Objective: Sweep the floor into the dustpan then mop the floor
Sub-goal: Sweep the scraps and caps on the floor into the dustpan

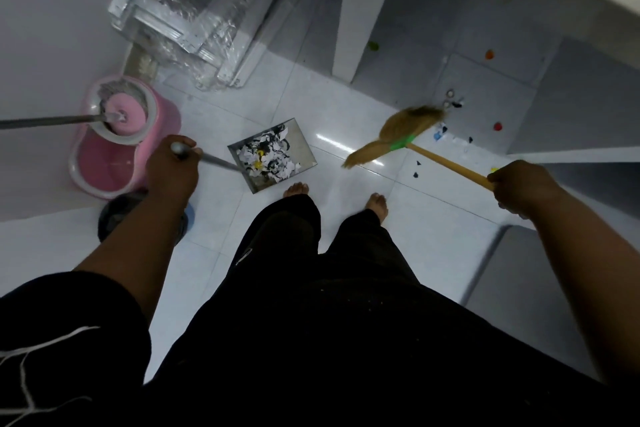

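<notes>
The person stood barefoot on the white tiled floor (349,184), both arms reaching forward. The left hand (171,170) had its fingers curled round the top of the dustpan's thin metal handle. The right hand (516,187) was wrapped tight round the yellow stick of the broom (398,139), fingers pressed together. The dustpan (273,154) sat just ahead of the left foot, near the middle of the floor, and already held a heap of torn white and black paper with some yellow bits. The broom head, blurred, reached out toward the right side of the floor; whether its bristles touched the tiles could not be told. Just past its tip lay a small cluster of scraps (450,102), and more dark and blue bits were scattered along the stick. A red bit (497,126), an orange one (489,54) and a green one (373,45) lay farther out, well apart from each other. Sweeping therefore looked well under way but not finished: a good part of the litter was in the pan, and the right side wanted gathering. Mopping had not begun, judging by the mop (52,121), whose head sat in the pink bucket (117,139) by the left wall. Behind the bucket, in the far left corner, stood something wrapped in clear plastic (180,0).
</notes>
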The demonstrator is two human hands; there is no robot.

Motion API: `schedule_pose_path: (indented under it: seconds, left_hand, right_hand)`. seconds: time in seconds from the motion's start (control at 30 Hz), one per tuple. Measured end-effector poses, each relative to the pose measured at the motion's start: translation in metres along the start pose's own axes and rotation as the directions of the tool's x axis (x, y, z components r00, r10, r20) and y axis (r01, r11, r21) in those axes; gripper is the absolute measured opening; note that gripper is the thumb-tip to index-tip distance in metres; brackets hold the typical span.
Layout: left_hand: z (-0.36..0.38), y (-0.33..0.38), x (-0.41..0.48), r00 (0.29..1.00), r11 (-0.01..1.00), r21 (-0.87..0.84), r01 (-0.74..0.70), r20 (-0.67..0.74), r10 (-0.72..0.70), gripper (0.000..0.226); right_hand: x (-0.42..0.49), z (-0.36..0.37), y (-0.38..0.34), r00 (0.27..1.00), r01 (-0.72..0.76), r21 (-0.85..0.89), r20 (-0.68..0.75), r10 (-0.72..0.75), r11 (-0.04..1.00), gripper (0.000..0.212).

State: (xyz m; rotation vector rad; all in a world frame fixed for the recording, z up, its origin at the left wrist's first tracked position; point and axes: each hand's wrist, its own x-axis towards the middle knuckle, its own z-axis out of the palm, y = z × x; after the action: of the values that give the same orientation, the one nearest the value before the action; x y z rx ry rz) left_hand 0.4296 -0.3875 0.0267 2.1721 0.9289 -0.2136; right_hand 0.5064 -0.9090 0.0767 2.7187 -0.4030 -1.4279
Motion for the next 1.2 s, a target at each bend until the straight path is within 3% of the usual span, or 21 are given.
schedule_pose_path:
  seconds: [0.07, 0.2, 0.37, 0.47, 0.57, 0.7, 0.87, 1.0, 1.13, 1.2]
  left_hand:
    - [0.018, 0.018, -0.005, 1.000, 1.000, -0.016, -0.011, 0.012, 0.012, 0.010]
    - [0.055, 0.049, -0.017, 0.999, 0.996, -0.088, 0.007, 0.037, -0.004, 0.011]
    - [0.094, 0.076, -0.032, 0.999, 0.995, -0.095, -0.004, 0.033, 0.007, 0.011]
    - [0.113, 0.086, -0.043, 1.000, 0.996, -0.088, -0.013, 0.025, 0.015, 0.015]
    - [0.127, 0.093, -0.055, 0.999, 0.999, -0.022, -0.036, 0.003, 0.036, 0.012]
    - [0.143, 0.103, -0.067, 0.999, 0.999, 0.003, -0.044, -0.013, 0.044, 0.013]
    - [0.162, 0.120, -0.078, 0.999, 0.999, -0.025, -0.041, 0.016, 0.041, 0.026]
    - [0.176, 0.137, -0.079, 0.997, 0.999, -0.020, -0.039, 0.065, 0.040, 0.021]
    - [0.192, 0.153, -0.079, 0.989, 0.996, -0.012, -0.085, 0.118, 0.086, 0.012]
    - [0.201, 0.159, -0.079, 0.984, 0.994, -0.013, -0.109, 0.140, 0.109, 0.009]
  right_hand:
    - [-0.005, -0.009, 0.019, 0.996, 0.012, -0.064, -0.086, -0.018, 0.998, 0.040]
    - [-0.006, -0.038, 0.054, 0.981, 0.060, 0.034, -0.185, -0.053, 0.998, 0.034]
    - [0.039, -0.091, 0.048, 0.914, 0.252, -0.077, -0.309, -0.263, 0.965, 0.032]
    - [0.094, -0.115, 0.018, 0.906, 0.296, -0.193, -0.253, -0.339, 0.935, 0.033]
    - [0.139, -0.127, -0.002, 0.951, 0.239, -0.259, -0.134, -0.280, 0.936, 0.026]
    - [0.169, -0.112, 0.022, 0.975, 0.202, -0.327, -0.020, -0.221, 0.923, 0.026]
    - [0.167, -0.067, 0.083, 0.985, 0.166, -0.298, 0.007, -0.172, 0.940, 0.027]
    - [0.143, -0.031, 0.145, 0.989, 0.141, -0.318, 0.015, -0.144, 0.938, 0.030]
    - [0.102, -0.006, 0.204, 0.993, 0.050, -0.200, -0.096, -0.071, 0.978, 0.038]
    - [0.077, 0.009, 0.227, 0.992, -0.021, -0.007, -0.126, 0.020, 1.000, 0.041]
